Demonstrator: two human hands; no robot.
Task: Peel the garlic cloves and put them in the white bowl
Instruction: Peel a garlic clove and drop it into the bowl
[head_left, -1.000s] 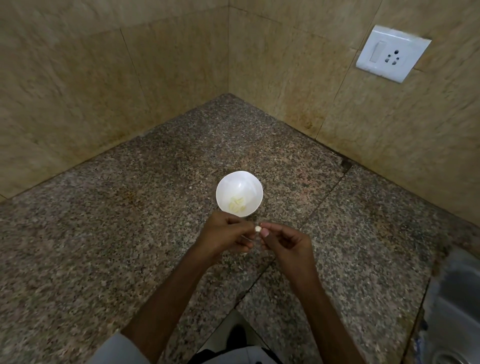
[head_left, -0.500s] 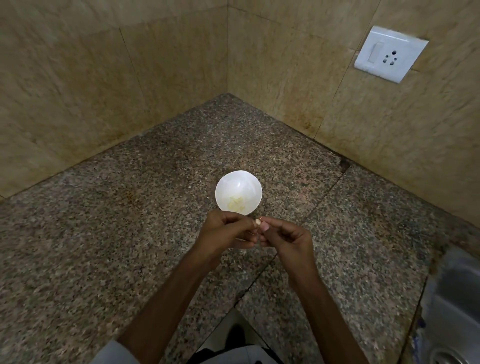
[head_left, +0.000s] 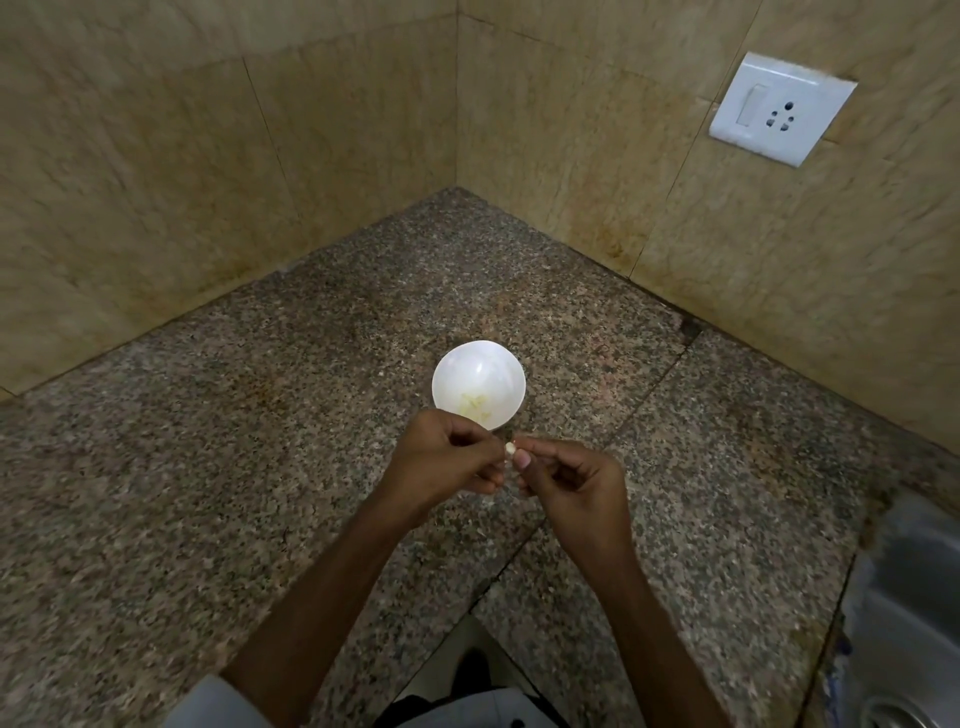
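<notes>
The light is dim, warm and soft, with no hard shadows. Just beyond the left hand (head_left: 447, 457) and right hand (head_left: 571, 483), the white bowl (head_left: 478, 374) is the brightest spot, with mild glare inside and a faint shadow at its right edge. The garlic clove (head_left: 511, 447) pinched between them is a pale blob without detail. The worktop (head_left: 260, 415) darkens and smears left of the hands. Wall tiles (head_left: 208, 156) bow outward, the socket (head_left: 782, 114) looks skewed, and the sink (head_left: 904, 597) is blurred.
</notes>
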